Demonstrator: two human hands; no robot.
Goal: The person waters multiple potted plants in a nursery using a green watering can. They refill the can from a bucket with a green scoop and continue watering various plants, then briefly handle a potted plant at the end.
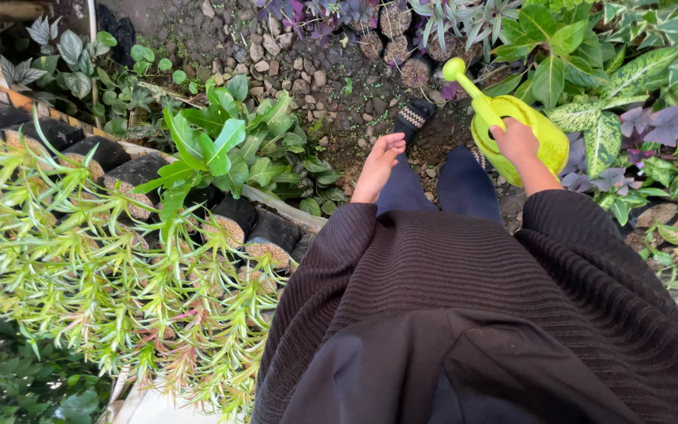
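Observation:
My right hand (516,141) grips the handle of a lime-green plastic watering can (544,132), held at my right side with its spout (468,82) angled up and away over the stony path. My left hand (380,161) hangs free in front of me with the fingers loosely apart and nothing in it, just right of a broad-leaved green plant (225,145). My dark knitted top and dark trousers fill the lower middle of the view, and one patterned sock (413,118) shows on the ground.
A narrow dirt path with stones (308,74) runs ahead. Black grow bags (264,235) with thin-leaved plants (88,267) line the left behind a wooden edge. Variegated and purple foliage (653,118) crowds the right. Small pots (394,31) stand at the far end.

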